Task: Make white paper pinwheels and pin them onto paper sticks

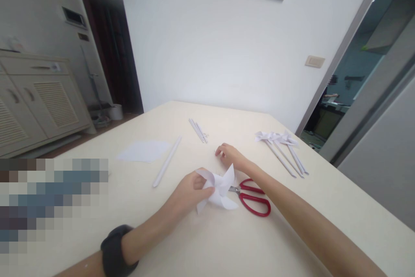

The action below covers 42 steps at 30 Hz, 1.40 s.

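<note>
- Paper pinwheel (220, 194) is held above the table (285, 246), pinched between thumb and fingers of the left hand (191, 184).
- The right hand (229, 155) is placed just beyond it, fingers curled; whether anything is pinched there cannot be told.
- Red-handled scissors (244, 196) are partly covered by the pinwheel.
- Pinwheels on sticks (275, 138) are laid well apart, toward the right.
</note>
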### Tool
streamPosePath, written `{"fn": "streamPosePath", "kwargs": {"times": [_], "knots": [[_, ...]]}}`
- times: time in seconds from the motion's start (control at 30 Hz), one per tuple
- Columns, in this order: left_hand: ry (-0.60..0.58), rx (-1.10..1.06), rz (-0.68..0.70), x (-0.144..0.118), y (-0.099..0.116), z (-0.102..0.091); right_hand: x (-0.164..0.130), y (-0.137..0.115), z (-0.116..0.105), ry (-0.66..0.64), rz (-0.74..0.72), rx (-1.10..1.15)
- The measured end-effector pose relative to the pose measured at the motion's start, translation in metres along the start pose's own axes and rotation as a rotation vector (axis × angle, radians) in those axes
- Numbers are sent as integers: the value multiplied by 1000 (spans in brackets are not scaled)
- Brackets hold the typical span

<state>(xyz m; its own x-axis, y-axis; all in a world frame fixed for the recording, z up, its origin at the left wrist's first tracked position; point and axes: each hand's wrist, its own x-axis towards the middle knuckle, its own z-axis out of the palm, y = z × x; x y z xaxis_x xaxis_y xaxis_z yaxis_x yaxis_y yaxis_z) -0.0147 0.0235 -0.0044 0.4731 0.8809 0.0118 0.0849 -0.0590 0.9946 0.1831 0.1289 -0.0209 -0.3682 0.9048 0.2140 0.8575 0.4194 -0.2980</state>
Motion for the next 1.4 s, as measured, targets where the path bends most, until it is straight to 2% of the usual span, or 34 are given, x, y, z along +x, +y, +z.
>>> {"fn": "streamPosePath", "kwargs": {"times": [0.1,0.2,0.37,0.53,0.63,0.77,0.9,1.07,1.13,1.23,1.3,1.4], "knots": [[6,18,-27,1,0,0,-6,-4,-3,-7,13,-5],[-6,31,-36,2,-1,0,-5,-7,-3,10,93,-41],[-9,63,-54,4,1,-1,14,-10,2,15,222,-111],[28,111,-115,1,13,0,27,-15,3,-52,212,-134],[41,104,-133,-3,19,1,12,-20,-2,-83,163,-114],[49,78,-152,-5,21,3,-29,-21,-13,-74,112,-44],[15,60,-121,-5,21,3,-68,-15,-28,-24,118,90],[66,51,-153,-3,18,3,-92,-17,-51,88,158,300],[80,37,-148,-3,16,3,-97,-25,-59,123,157,433],[86,35,-136,-2,15,3,-105,-41,-66,137,143,853],[71,41,-150,-2,16,4,-110,-53,-68,117,146,977],[32,37,-152,-3,18,5,-116,-66,-66,54,135,1044]]}}
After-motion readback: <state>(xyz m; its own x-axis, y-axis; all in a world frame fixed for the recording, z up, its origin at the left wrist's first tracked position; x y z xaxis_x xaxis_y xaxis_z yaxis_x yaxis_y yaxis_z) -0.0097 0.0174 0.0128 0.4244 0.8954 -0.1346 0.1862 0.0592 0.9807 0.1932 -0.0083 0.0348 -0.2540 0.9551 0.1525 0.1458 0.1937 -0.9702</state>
